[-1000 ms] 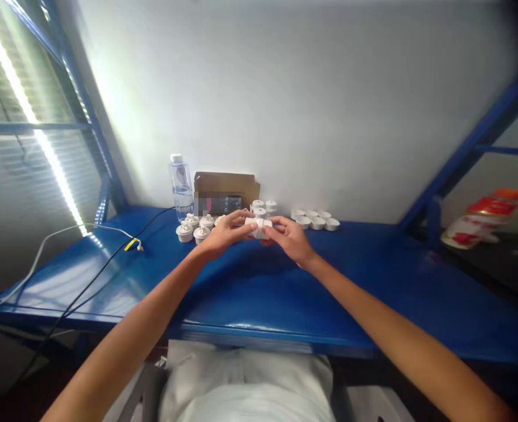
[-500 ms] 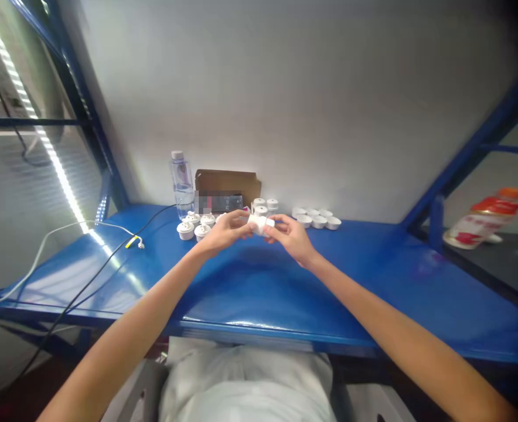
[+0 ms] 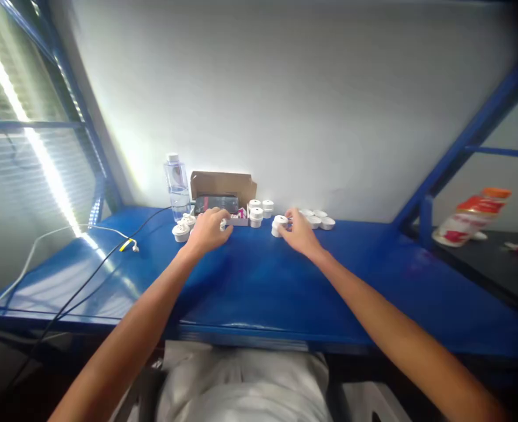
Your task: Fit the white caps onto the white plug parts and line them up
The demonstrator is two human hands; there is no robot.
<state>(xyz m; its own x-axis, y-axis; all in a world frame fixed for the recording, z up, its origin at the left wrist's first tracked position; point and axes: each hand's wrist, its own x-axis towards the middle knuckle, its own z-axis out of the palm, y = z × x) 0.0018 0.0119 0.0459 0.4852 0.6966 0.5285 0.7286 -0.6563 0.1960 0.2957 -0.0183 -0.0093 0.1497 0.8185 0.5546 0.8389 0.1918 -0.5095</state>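
My right hand has its thumb and fingers on a small white round capped piece that stands on the blue table. At the left, my left hand reaches over a cluster of white round pieces with small fittings on top. Its thumb and fingers are apart, a white piece showing between them; whether they touch it I cannot tell. Between my hands stand several capped white pieces. Just beyond my right hand sit white cups in rows, partly hidden by it.
A water bottle and an open cardboard box holding a dark packet stand by the wall. Black and white cables cross the table's left side. A red and white container is at the far right.
My hands, earlier together on a white piece in the middle, have parted. The right has set a capped piece down on the table; the left has moved left to the cluster.
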